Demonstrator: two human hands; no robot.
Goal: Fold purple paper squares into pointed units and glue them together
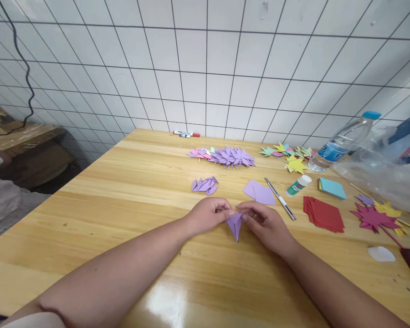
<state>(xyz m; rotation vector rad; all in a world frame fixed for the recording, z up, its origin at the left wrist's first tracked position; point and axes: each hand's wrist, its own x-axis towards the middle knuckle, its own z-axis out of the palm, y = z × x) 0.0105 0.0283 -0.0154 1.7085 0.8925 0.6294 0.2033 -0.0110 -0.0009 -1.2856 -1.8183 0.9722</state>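
Both hands, left point(210, 214) and right point(264, 223), grip closed on a folded purple paper point(235, 224) low over the counter point(123, 205). Beyond lie purple sheets point(259, 192); far right, a capped bottle point(345, 142) on its side, contents unclear.

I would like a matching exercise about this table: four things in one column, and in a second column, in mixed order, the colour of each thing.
Things:
1. folded paper piece held between the left hand and the right hand
2. stack of paper squares
3. bottle cap
4. glue stick body

Colours:
A. red
B. green
C. purple
D. blue

Pairs: 1-C, 2-A, 3-D, 4-B
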